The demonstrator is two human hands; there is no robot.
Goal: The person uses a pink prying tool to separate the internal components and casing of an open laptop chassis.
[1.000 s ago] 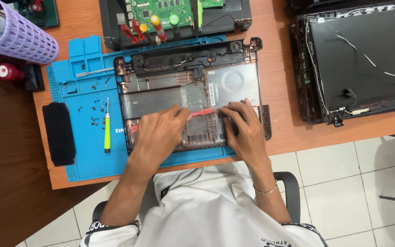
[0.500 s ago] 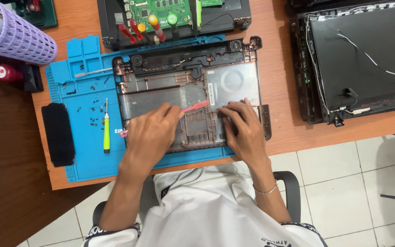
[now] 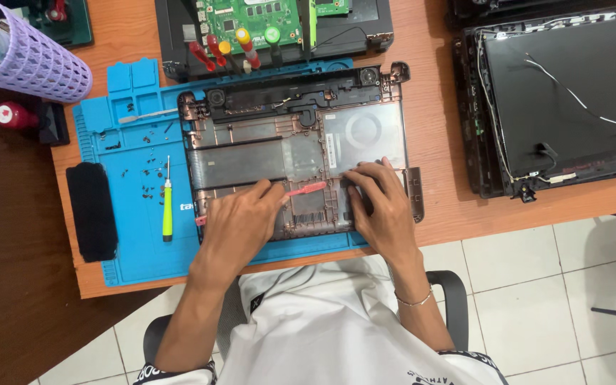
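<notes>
Laptop base (image 3: 301,146) laid on blue mat (image 3: 133,214), on bench (image 3: 436,142). Pink tool (image 3: 306,189) gripped by left hand (image 3: 240,221) over base. Right hand (image 3: 379,203) pressed flat, open, on base. Screwdriver (image 3: 167,207) left on mat.

Landmark: laptop base shell (image 3: 301,153), on work mat (image 3: 133,235).
Left of shell: screwdriver (image 3: 167,203), loose screws (image 3: 147,175), on mat.
Behind shell: circuit board (image 3: 254,21).
Right of shell: display lid (image 3: 565,100).
On shell: left hand (image 3: 240,221), right hand (image 3: 379,203), pry tool (image 3: 306,189).
</notes>
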